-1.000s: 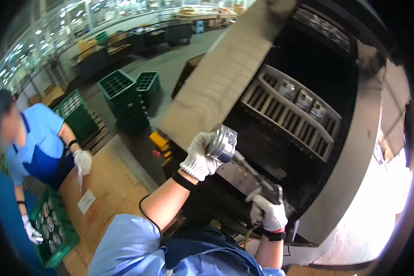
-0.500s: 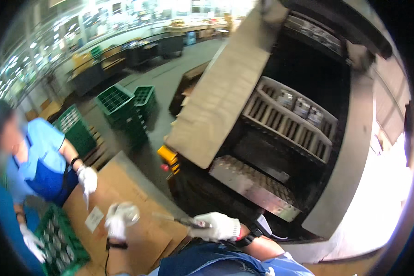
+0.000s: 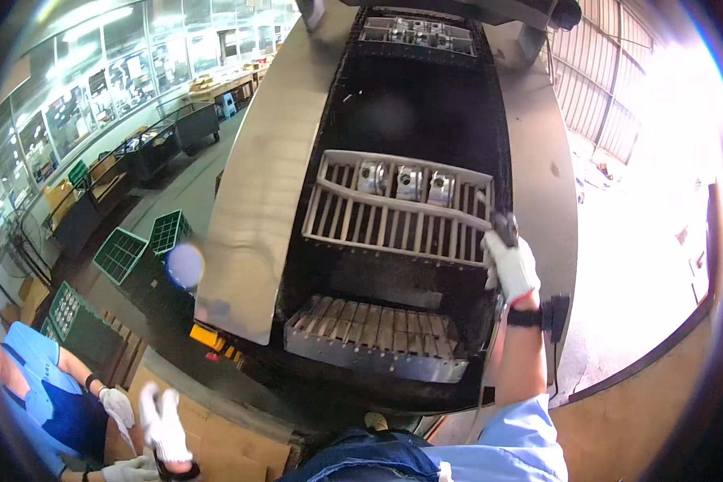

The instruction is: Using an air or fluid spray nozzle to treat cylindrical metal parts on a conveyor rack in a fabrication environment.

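Note:
My right hand [image 3: 512, 269], in a white glove, is closed around a black air blow gun [image 3: 504, 229] at the right edge of a pale slatted rack [image 3: 361, 221]. Its thin nozzle points up and left over the rack's end. Three silvery engine pistons [image 3: 409, 184] stand side by side in the rack's rear row, on the dark conveyor bed [image 3: 410, 104] of a machine. My left hand [image 3: 165, 426], also gloved, is raised over the cardboard-covered table [image 3: 225, 438] at lower left. Its fingers are apart, and I see nothing in them.
A co-worker in blue [image 3: 44, 394] stands at far left, gloved hands near mine. Green crates [image 3: 120, 255] stand on the floor beyond. Broad metal side panels [image 3: 265, 177] flank the conveyor, with a slatted metal ramp [image 3: 377, 329] at its near end. More pistons sit farther back.
The view has swung right toward the machine. My right hand has carried the air blow gun from beside the table up to the rack. The shiny, blurred object at my left hand no longer shows.

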A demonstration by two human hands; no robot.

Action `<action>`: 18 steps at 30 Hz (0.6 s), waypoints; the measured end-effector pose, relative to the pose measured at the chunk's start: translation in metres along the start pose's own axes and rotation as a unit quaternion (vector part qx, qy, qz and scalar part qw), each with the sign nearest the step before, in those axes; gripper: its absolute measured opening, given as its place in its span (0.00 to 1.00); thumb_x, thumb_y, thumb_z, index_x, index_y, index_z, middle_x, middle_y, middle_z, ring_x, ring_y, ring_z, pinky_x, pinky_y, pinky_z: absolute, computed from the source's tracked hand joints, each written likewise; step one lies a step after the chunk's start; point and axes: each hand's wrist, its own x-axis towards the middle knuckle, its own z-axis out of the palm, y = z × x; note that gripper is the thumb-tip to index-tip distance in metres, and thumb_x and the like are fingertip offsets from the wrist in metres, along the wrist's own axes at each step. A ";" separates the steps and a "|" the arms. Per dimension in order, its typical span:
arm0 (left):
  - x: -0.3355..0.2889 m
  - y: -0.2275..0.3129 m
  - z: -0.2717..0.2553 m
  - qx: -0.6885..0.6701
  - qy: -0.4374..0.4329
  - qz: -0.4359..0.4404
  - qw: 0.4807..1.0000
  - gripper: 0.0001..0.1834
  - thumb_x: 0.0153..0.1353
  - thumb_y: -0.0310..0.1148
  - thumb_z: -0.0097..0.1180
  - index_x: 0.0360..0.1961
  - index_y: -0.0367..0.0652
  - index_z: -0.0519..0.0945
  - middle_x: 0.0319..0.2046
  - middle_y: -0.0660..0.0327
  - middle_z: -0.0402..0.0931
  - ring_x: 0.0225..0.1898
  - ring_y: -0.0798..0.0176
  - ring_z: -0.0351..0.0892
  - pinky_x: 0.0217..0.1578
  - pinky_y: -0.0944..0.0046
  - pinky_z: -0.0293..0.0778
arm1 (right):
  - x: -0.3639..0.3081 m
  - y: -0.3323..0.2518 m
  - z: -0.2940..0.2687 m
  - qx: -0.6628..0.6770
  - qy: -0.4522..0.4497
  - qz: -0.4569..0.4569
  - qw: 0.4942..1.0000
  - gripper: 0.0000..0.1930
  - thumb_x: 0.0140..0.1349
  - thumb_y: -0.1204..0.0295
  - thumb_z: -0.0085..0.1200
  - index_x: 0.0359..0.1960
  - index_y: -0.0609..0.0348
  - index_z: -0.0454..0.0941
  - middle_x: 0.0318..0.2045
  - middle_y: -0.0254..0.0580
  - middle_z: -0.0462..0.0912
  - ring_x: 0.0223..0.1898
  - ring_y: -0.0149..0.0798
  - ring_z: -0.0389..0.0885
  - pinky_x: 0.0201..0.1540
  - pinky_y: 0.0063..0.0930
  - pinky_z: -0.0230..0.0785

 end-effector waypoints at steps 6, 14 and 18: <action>0.033 0.185 0.208 0.051 -0.169 0.403 0.898 0.28 0.58 0.35 0.69 0.58 0.35 0.75 0.57 0.43 0.75 0.57 0.44 0.76 0.58 0.53 0.73 | -0.027 0.037 -0.013 0.046 -0.093 0.115 0.988 0.15 0.64 0.61 0.59 0.37 0.62 0.81 0.20 0.36 0.77 0.15 0.29 0.73 0.17 0.24 0.68; 0.046 0.315 0.451 0.276 -0.235 0.321 0.875 0.35 0.57 0.45 0.61 0.64 0.44 0.67 0.58 0.43 0.71 0.59 0.37 0.72 0.58 0.43 0.72 | -0.042 0.071 -0.055 0.132 -0.068 0.158 0.976 0.11 0.63 0.67 0.58 0.35 0.64 0.82 0.16 0.35 0.76 0.14 0.28 0.72 0.18 0.23 0.64; 0.052 0.317 0.489 0.239 -0.218 0.239 0.916 0.30 0.56 0.42 0.59 0.60 0.47 0.71 0.59 0.44 0.71 0.57 0.37 0.75 0.57 0.47 0.74 | -0.036 0.076 -0.059 0.124 -0.081 0.143 0.979 0.09 0.63 0.69 0.57 0.33 0.64 0.83 0.15 0.35 0.76 0.14 0.28 0.72 0.18 0.24 0.64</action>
